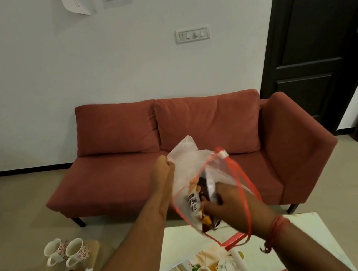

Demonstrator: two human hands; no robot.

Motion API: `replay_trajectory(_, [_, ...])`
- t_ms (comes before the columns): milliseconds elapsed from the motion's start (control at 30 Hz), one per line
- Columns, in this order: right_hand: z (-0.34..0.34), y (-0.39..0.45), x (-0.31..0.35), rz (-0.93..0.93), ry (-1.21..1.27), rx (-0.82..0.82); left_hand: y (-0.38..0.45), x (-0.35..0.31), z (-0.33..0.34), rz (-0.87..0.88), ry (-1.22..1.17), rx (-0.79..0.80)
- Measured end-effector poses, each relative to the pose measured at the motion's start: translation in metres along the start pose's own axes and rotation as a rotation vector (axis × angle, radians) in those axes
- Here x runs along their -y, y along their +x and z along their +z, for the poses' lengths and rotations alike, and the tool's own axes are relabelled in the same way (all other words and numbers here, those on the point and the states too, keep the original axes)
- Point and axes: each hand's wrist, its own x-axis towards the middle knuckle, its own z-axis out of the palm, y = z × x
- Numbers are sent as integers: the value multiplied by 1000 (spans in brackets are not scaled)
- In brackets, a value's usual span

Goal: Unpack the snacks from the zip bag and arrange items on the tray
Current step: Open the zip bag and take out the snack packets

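Reaching into the zip bag, mid-frame, above the tray | right hand inside; fingers closed round snack packets | left hand fisted on bag's edge | risk: several packets snag the mouth; some spill past tray

Counting up: one zip bag, two floral cups, one tray, one red sofa, two hands.
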Motion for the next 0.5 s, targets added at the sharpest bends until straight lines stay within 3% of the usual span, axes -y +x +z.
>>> replay_trajectory(67, [-13, 3, -9, 29, 226, 18, 2, 1, -2, -75, -11, -57])
replay_trajectory(133, [-24, 2, -14, 37, 268, 50, 0, -1, -6, -94, 11, -70])
replay_trajectory(267, [-19, 2, -4, -1, -180, 52, -3, 2, -2, -77, 20, -13])
replay_trajectory(367, [-11, -4, 13, -54, -356, 30, -6, 8, 1, -69, -121, 47])
replay_trajectory(500, [-1, -8, 11, -87, -258, 36, -5, 6, 1, -78, -272, 58])
